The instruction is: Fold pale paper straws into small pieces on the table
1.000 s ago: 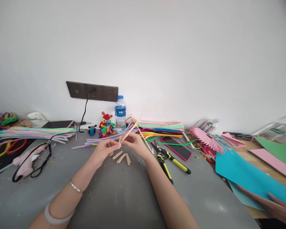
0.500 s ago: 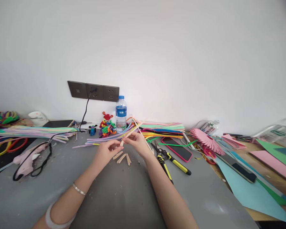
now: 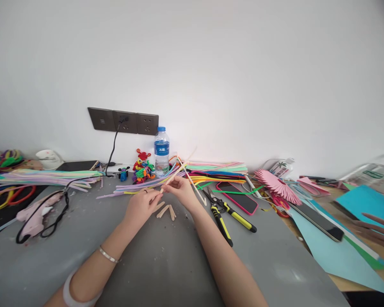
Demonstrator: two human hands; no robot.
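A cream pipe cleaner [image 3: 181, 168] slants up and to the right from my fingertips. My left hand [image 3: 143, 204] pinches its lower end, and my right hand [image 3: 179, 190] grips it just beside, with the fingertips nearly touching. Below my hands, several small folded beige pieces [image 3: 167, 211] lie on the grey table [image 3: 166, 260]. Behind my right hand is another cream strip [image 3: 192, 181], bent at its lower end. Yellow-and-black pliers [image 3: 232, 215] rest to the right of my right wrist.
A water bottle [image 3: 161, 151] stands by the wall near pipe-cleaner figures [image 3: 143, 168]. Pink glue gun [image 3: 38, 213] and its cable lie left. Pipe-cleaner bundles line the back. At right are a phone [image 3: 318, 221], coloured paper [image 3: 326, 251] and another person's blurred fingers [image 3: 379, 226].
My left hand has shifted slightly left and down along with the cream pipe cleaner's end. At the far right, blue paper and another person's fingers have appeared over the coloured sheets.
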